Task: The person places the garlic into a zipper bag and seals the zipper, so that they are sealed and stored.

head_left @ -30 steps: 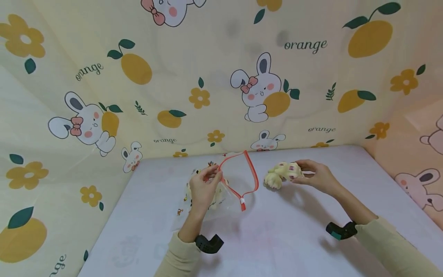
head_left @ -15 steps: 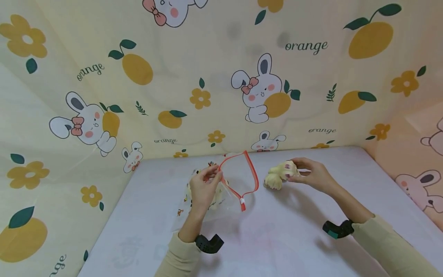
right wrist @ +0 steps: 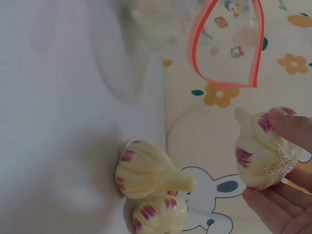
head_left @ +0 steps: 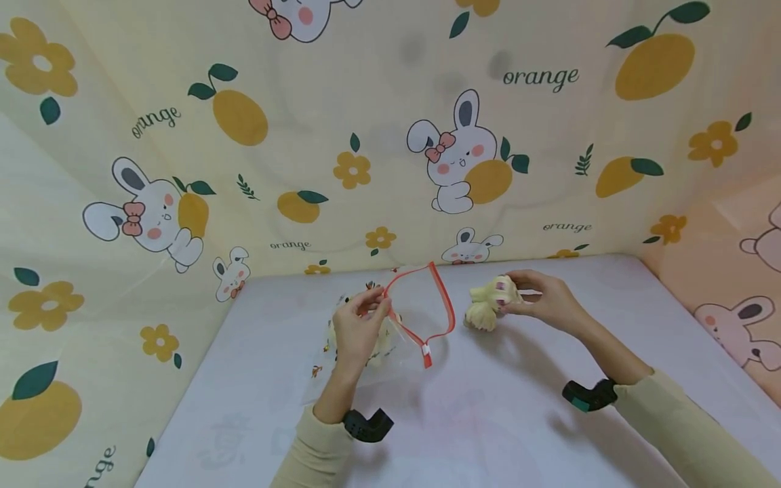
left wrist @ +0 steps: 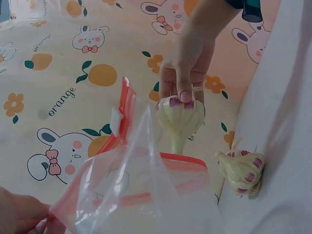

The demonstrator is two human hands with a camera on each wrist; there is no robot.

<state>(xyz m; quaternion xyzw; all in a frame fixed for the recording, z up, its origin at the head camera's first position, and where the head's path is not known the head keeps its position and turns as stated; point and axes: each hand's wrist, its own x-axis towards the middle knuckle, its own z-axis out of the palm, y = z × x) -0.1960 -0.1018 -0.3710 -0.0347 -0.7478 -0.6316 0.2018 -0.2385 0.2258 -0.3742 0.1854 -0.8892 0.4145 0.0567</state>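
Observation:
My left hand (head_left: 356, 332) pinches the edge of a clear zip bag (left wrist: 151, 204) with a red zipper rim and slider. The bag's mouth stands open toward the right, and pale bulb-like shapes show inside it. In my right hand (head_left: 549, 303) is a pale garlic bulb (right wrist: 265, 146) with purple streaks, held by its root end. Its stem points toward the bag in the head view and down in the left wrist view. The bulb hangs above the table, right of the bag mouth. Below it lie two more garlic bulbs (right wrist: 146, 168), side by side.
A white-covered table (head_left: 488, 420) carries everything. Behind it rises a cream cloth backdrop (head_left: 366, 102) printed with rabbits and oranges, with a peach side panel (head_left: 738, 271) at the right. A dark camera (head_left: 588, 395) sits on each wrist.
My right hand has moved a little left and up with the garlic bulb, whose stem has turned toward the bag. The left hand and bag have stayed nearly still.

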